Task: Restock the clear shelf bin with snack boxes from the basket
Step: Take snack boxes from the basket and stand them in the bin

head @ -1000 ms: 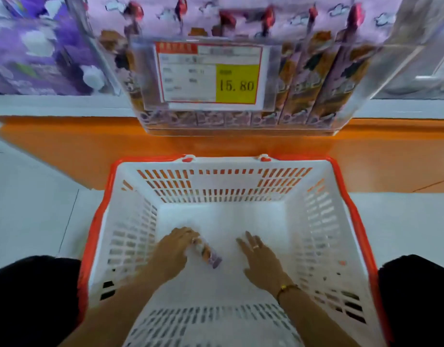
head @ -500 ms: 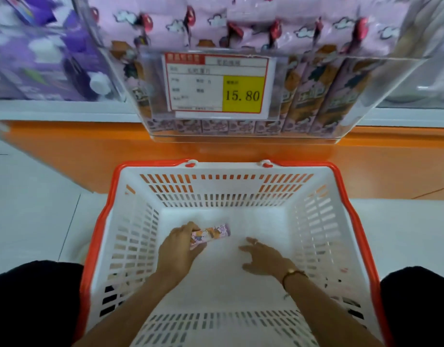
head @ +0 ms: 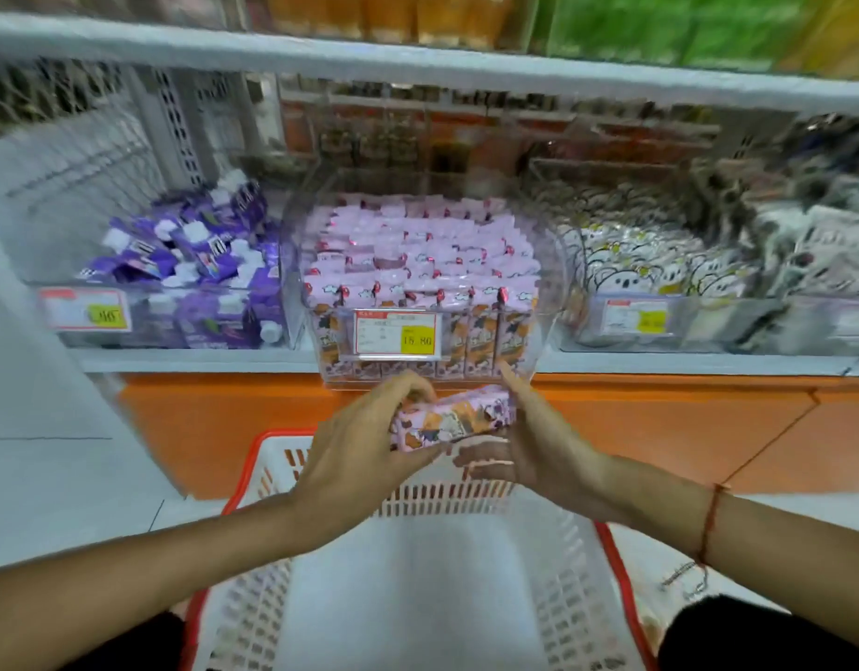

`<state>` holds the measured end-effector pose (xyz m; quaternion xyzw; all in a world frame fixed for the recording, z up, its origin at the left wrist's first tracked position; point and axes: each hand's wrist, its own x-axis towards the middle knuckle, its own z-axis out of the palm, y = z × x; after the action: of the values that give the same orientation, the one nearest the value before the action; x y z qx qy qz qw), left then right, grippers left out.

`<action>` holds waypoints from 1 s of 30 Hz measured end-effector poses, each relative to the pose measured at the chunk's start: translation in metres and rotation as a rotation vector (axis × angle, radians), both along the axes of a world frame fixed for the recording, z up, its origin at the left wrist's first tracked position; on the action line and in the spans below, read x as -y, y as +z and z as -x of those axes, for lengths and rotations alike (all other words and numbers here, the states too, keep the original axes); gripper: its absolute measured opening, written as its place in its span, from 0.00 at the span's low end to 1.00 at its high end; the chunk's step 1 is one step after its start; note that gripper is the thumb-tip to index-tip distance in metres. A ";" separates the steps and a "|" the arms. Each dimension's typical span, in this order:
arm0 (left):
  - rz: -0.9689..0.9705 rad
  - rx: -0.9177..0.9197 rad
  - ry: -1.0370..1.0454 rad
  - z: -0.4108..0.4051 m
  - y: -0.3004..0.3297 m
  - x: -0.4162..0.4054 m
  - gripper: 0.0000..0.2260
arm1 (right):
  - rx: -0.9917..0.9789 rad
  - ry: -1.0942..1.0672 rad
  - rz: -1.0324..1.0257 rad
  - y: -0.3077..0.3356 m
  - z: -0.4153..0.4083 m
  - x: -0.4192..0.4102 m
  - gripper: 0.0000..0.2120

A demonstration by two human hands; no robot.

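Observation:
A pink snack box (head: 454, 421) with orange and purple print lies sideways in the air just below the front of the clear shelf bin (head: 548, 283). My left hand (head: 364, 443) grips its left end with curled fingers. My right hand (head: 538, 443) holds its right end, index finger pointing up against the bin's front. The bin is packed with several rows of the same pink boxes and carries a yellow 15.80 price tag (head: 396, 333). The white basket with a red rim (head: 253, 467) sits under my arms, and its visible inside shows no boxes.
Left of the bin lies a pile of purple packs (head: 185, 263); to its right, white koala-print packs (head: 635, 268). An upper shelf edge (head: 417, 65) runs above the bin. The orange shelf base (head: 660, 428) stands behind the basket, white floor on both sides.
The box has come up out of the basket to the bin's front. My right hand, empty before, now holds its right end. The view has tilted upward.

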<state>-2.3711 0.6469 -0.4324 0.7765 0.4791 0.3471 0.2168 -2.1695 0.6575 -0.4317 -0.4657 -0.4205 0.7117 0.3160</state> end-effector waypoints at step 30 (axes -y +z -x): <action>-0.136 -0.202 -0.139 -0.054 0.083 -0.089 0.23 | 0.323 -0.482 -0.498 0.109 -0.054 -0.036 0.17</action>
<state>-2.3175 0.7358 -0.3497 0.8517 0.4189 0.2831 0.1379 -2.1153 0.6932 -0.3226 -0.5663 -0.5034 0.4105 0.5073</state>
